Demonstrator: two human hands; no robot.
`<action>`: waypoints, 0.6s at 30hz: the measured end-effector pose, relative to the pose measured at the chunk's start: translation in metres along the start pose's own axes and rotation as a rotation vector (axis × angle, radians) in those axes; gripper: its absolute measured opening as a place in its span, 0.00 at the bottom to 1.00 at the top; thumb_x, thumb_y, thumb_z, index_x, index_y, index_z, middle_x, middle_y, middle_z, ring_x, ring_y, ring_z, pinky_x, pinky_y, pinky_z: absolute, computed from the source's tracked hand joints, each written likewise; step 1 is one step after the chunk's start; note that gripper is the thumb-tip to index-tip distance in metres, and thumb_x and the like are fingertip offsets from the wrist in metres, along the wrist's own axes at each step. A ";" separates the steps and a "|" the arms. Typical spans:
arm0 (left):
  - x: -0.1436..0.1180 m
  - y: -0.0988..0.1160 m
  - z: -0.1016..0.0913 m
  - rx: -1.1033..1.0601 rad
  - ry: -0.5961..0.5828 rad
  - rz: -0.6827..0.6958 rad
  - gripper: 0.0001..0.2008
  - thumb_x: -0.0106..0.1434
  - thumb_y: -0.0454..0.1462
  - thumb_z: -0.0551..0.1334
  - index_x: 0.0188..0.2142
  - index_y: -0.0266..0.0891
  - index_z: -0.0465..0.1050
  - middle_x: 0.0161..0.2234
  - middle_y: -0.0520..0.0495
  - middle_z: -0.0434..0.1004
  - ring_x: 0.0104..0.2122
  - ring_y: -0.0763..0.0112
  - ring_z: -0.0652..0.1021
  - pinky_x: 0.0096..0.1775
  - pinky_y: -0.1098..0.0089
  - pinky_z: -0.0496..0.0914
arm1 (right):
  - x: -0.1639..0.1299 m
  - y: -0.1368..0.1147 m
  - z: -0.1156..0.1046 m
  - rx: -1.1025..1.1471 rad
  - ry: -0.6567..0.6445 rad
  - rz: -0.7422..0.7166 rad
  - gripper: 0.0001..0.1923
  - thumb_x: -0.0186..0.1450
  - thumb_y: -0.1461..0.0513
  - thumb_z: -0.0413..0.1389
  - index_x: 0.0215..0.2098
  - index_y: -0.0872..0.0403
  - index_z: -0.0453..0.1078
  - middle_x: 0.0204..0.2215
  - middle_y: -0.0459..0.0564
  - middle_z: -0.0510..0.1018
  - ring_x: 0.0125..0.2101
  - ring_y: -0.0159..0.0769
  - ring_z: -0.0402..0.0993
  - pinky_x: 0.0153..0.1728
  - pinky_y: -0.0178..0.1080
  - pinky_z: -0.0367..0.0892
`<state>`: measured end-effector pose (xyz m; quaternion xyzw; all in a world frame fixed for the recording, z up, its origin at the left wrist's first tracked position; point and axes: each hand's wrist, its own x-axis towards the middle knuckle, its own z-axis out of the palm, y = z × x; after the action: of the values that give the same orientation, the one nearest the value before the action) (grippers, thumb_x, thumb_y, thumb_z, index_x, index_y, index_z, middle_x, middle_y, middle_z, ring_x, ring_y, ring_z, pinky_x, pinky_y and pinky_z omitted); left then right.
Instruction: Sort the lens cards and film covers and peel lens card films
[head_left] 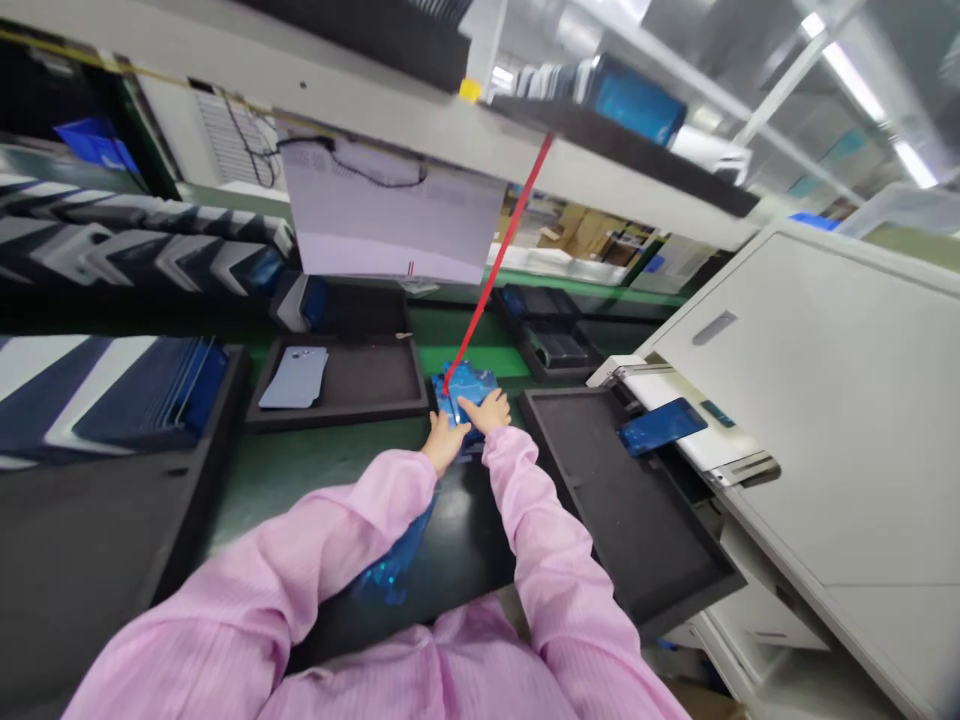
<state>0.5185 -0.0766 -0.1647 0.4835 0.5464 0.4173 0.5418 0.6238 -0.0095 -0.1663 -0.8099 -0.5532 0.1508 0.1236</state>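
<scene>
Pink sleeves [525, 540] fill the near foreground, crossing a dark mat [457, 560] where crumpled blue film [390, 570] lies. Beyond, left hand [444, 440] and right hand [489, 410] both press on a blue-filmed panel [469, 385] at the mat's far edge; fingers lie flat on it, closed grasp not discernible. Red cord [499, 250] runs down to it. Judged step: film handling on the panel; a firm edge pinch seems needed. Black tray [630, 500] right; tray with grey cover [296, 378] behind left.

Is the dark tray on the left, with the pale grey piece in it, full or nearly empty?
Nearly empty. The dark tray holds only one pale grey piece, lying flat at its left end; the rest of its floor is bare.
</scene>
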 end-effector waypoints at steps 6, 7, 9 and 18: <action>-0.066 0.003 -0.104 0.193 -0.132 0.008 0.32 0.52 0.46 0.64 0.56 0.38 0.64 0.60 0.40 0.63 0.59 0.54 0.64 0.60 0.59 0.54 | -0.005 0.011 0.007 0.044 0.048 -0.142 0.47 0.61 0.43 0.47 0.65 0.65 0.38 0.63 0.72 0.44 0.62 0.58 0.42 0.56 0.61 0.44; -0.084 -0.002 -0.114 0.229 -0.103 0.018 0.33 0.53 0.47 0.63 0.57 0.38 0.63 0.61 0.41 0.60 0.60 0.55 0.61 0.61 0.58 0.51 | -0.008 0.012 0.005 0.055 0.064 -0.165 0.46 0.62 0.43 0.47 0.65 0.66 0.39 0.63 0.73 0.44 0.62 0.59 0.41 0.56 0.61 0.44; -0.122 -0.017 -0.119 0.424 0.000 0.103 0.33 0.56 0.49 0.59 0.59 0.37 0.60 0.62 0.39 0.58 0.61 0.55 0.59 0.61 0.58 0.49 | -0.017 0.013 -0.001 0.074 0.104 -0.209 0.44 0.63 0.45 0.46 0.65 0.67 0.39 0.64 0.72 0.42 0.63 0.58 0.37 0.56 0.62 0.42; -0.194 -0.070 -0.060 0.953 0.087 0.135 0.33 0.54 0.43 0.61 0.57 0.27 0.61 0.60 0.27 0.57 0.57 0.41 0.61 0.56 0.51 0.57 | -0.162 0.058 0.002 0.408 0.191 -0.736 0.28 0.64 0.58 0.50 0.61 0.58 0.53 0.60 0.63 0.54 0.62 0.47 0.48 0.60 0.52 0.50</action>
<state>0.4431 -0.2761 -0.1926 0.6944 0.6664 0.1743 0.2083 0.6174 -0.1812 -0.1723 -0.5280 -0.7501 0.1273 0.3774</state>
